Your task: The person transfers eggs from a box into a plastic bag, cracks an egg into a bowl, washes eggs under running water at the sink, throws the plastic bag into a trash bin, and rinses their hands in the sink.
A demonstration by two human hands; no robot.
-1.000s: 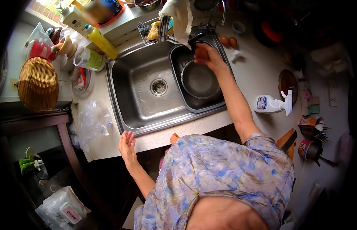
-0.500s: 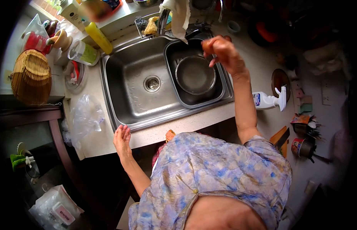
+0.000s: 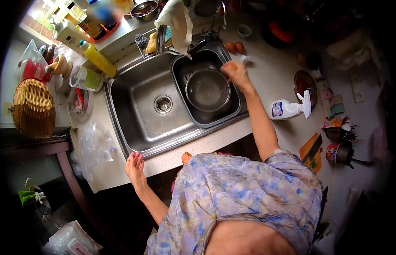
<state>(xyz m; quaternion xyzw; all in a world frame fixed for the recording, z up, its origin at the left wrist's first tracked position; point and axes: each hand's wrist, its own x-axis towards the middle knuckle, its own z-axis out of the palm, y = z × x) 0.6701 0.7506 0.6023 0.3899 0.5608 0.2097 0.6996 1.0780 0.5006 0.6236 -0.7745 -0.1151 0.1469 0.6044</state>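
My right hand [image 3: 237, 75] is closed around a brown egg [image 3: 228, 67], partly hidden by the fingers. It is above the right rim of the sink, beside a round metal bowl [image 3: 207, 90]. The bowl sits inside a dark rectangular basin [image 3: 197, 118] in the right part of the steel sink [image 3: 142, 123]. Two more brown eggs [image 3: 234, 47] lie on the counter just beyond this hand, near a small crumpled white piece [image 3: 245, 59]. My left hand [image 3: 135, 166] is open, fingers extended, at the counter's front edge by the sink's near left corner.
A clear plastic bag [image 3: 96, 146] lies left of the sink. On the right stands a white spray bottle [image 3: 289, 109]. A yellow bottle [image 3: 97, 59] is behind the sink, and a pale cloth [image 3: 176, 25] hangs over the faucet. Further right is a cutting board with a knife [image 3: 312, 155].
My right hand has moved nearer and lower with the egg, uncovering the two eggs on the counter. The left hand stays by the counter edge. The view has shifted slightly.
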